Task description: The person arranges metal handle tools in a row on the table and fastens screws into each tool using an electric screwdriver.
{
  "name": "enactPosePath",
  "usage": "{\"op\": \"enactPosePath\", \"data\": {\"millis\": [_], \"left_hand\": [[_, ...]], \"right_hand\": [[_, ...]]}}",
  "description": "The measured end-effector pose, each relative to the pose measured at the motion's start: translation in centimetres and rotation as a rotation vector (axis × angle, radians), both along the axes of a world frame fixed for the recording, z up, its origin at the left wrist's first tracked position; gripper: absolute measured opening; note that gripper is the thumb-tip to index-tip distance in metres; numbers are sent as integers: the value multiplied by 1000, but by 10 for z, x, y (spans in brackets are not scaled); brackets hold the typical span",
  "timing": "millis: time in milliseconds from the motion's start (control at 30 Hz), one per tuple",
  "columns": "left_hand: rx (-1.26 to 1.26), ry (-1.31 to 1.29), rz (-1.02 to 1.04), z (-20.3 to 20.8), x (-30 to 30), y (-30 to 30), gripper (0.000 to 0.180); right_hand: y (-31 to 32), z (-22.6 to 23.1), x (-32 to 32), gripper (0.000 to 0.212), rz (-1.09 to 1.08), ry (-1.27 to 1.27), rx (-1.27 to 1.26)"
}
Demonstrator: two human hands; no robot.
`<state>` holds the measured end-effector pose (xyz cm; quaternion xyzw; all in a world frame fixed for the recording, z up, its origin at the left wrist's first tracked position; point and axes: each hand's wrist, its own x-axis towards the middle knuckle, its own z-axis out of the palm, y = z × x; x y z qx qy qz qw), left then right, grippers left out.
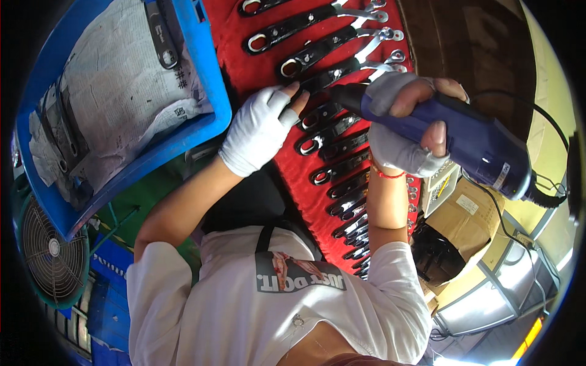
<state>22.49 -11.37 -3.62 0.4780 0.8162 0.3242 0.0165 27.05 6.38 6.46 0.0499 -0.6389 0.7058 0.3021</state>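
Observation:
Rows of black arm-shaped metal parts (308,56), each with a silver-rimmed hole at one end and bright metal prongs at the other, lie on a red cloth (293,177). My left hand (259,127), in a white glove with bare fingertips, is closed at the holed end of one of these parts. In my right hand (408,122), gloved the same way, is a dark blue electric screwdriver (470,137). Its black nose points left, close to my left fingertips, above the same row of parts. The tip itself is hard to make out.
At the left, a blue crate (221,113) holds newspaper (122,67) and several black parts. Below it stands a round fan (54,247). To the right are a cardboard box (467,210) and a small tray (441,188). The screwdriver's cord (552,125) hangs at the far right.

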Motion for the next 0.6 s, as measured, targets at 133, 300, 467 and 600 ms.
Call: {"op": "enactPosePath", "data": {"millis": [133,300,467,600], "left_hand": [[64,48,13,-2,-1,2,35],[103,100,5,0,-3,3,26],[107,89,14,-2,-3,1,26],[85,47,40,0,-1,3,27]], "right_hand": [[-5,-5,3,47,-8,-70,49],[-9,-5,-1,51,-8,-101,-42],[-21,-3,-5,59,47,-115,-27],[-15,-1,-6,48,82,-152,179]]}}
